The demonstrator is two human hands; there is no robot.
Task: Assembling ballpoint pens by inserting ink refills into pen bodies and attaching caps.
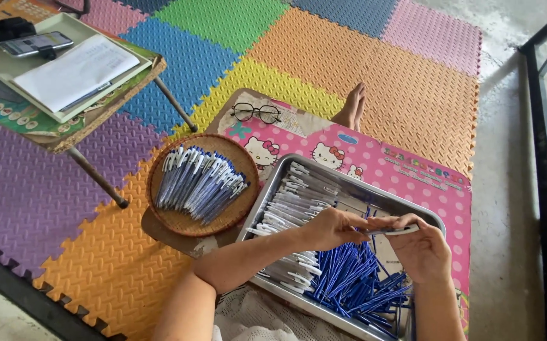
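A slim pen barrel (pixel 392 230), pale with a dark tip, is held level above the metal tray (pixel 267 189), near its right end. The left hand (pixel 333 227) pinches the barrel's left end between thumb and fingertips. The right hand (pixel 420 247) curls around the right end, fingers folded over it.

The tray is rectangular, of dull stainless steel with a raised rim. Its left part holds white pen barrels (pixel 289 208) laid in rough rows. Its near right part holds a loose heap of thin blue refills (pixel 355 278), crossing at many angles.

Just left of the tray stands a round woven basket (pixel 160 208), shallow and brown, filled with assembled blue-and-white pens (pixel 198 180) lying mostly parallel. Tray and basket rest on a low pink table (pixel 406 167) printed with cartoon cats. A pair of black-framed glasses (pixel 256 113) lies on its far left corner. A bare foot (pixel 351 107) shows beyond the table's far edge.

The floor is covered with interlocking foam mats (pixel 324 50), textured, in purple, orange, yellow, blue, green and pink. At far left a second low table (pixel 96 126) on metal legs carries a pale tray with a sheet of paper (pixel 74 72) and a smartphone (pixel 35 43). A dark metal frame (pixel 542 158) runs along the bare concrete at right.
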